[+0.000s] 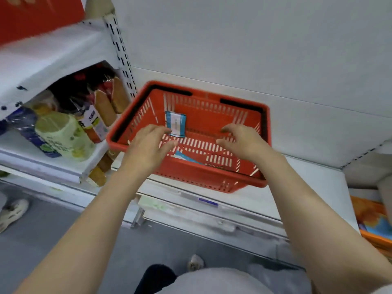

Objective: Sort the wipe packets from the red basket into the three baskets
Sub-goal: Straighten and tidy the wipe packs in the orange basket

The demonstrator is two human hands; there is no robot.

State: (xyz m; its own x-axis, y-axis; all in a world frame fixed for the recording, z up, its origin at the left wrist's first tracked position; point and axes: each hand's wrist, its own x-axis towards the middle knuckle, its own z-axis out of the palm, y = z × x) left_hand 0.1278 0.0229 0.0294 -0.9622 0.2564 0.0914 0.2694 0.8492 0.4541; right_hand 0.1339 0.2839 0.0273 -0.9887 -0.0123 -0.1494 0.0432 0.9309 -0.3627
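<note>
A red plastic basket (212, 177) with black handles sits tilted on a white shelf. Inside it, a blue and white wipe packet (175, 124) stands against the far left part. A second blue and white packet (184, 157) shows through the slotted near wall. My left hand (148, 145) reaches over the basket's near left rim, fingertips touching the lower edge of the upright packet. My right hand (244, 141) hovers over the basket's right half with fingers loosely curved, holding nothing.
A white shelf unit at the left holds bottles (61, 134) and packaged goods. The white shelf (318, 177) under the basket runs right. An orange container (375, 228) sits at the lower right. A person's shoe (12, 213) stands on the grey floor at left.
</note>
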